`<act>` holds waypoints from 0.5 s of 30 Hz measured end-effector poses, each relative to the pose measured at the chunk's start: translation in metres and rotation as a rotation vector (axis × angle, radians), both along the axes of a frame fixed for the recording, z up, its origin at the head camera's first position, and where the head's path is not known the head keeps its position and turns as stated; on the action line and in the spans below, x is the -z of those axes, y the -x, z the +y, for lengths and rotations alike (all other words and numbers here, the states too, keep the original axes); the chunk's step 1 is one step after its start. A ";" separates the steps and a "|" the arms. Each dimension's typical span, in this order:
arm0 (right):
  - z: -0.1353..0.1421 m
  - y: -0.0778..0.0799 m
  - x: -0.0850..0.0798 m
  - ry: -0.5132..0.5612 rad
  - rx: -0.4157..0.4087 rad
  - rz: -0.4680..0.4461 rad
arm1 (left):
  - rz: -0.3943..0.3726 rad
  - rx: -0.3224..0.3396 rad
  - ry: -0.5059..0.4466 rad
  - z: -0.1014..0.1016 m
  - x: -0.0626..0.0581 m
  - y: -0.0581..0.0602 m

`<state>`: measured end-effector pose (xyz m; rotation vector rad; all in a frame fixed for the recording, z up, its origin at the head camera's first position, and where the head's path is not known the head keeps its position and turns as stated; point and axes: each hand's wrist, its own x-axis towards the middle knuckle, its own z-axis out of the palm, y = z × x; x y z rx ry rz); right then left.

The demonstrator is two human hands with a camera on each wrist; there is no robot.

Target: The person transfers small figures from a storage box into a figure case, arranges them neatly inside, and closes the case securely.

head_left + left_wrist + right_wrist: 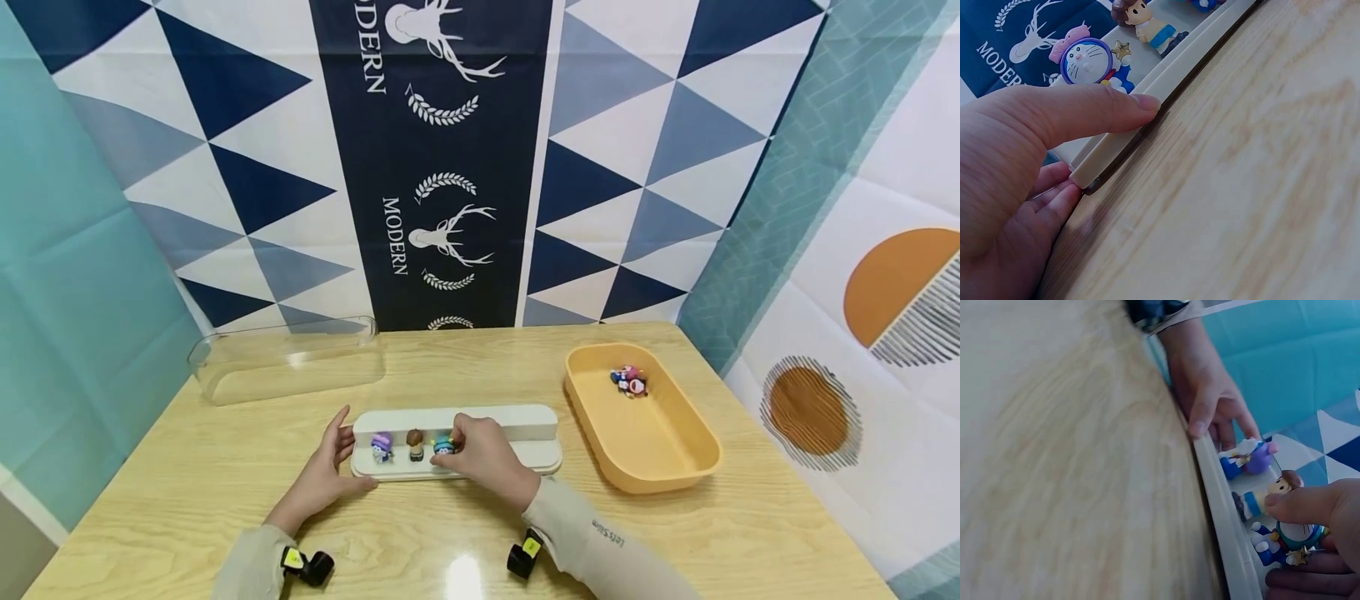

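Observation:
A cream two-step display stand (538, 452) lies lengthwise on the table. My left hand (324, 471) holds its left end, the thumb on the front edge and the other fingers at the end. Three small toy figurines stand in a row on the lower step. Leftmost is a purple-hooded one (1088, 60) with a pink bow and a gold star. Beside it is a brown-haired boy figurine (416, 444) with a bare chest. My right hand (487, 457) pinches the third, a teal-hooded cat figurine (1297, 532), between thumb and fingers; its feet are at the step.
A yellow tray (686, 425) sits to the right, with several more figurines (630, 381) heaped at its far end. At the back left lies a clear plastic cover (292, 362). Patterned cloth (442, 167) hangs behind the table.

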<state>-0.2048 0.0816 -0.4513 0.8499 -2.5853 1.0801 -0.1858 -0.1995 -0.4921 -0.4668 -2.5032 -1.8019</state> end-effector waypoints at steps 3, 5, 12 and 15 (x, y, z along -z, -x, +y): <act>-0.001 -0.002 -0.001 -0.102 0.002 0.093 | 0.003 0.005 0.001 -0.001 0.000 -0.001; -0.001 -0.002 0.000 -0.181 0.020 0.215 | -0.002 0.005 -0.001 -0.001 0.001 -0.001; 0.002 0.006 0.003 -0.390 0.096 0.674 | 0.010 -0.006 0.020 0.000 0.002 -0.001; 0.005 0.010 0.002 -0.421 0.120 0.726 | 0.013 -0.007 0.020 0.001 0.001 -0.001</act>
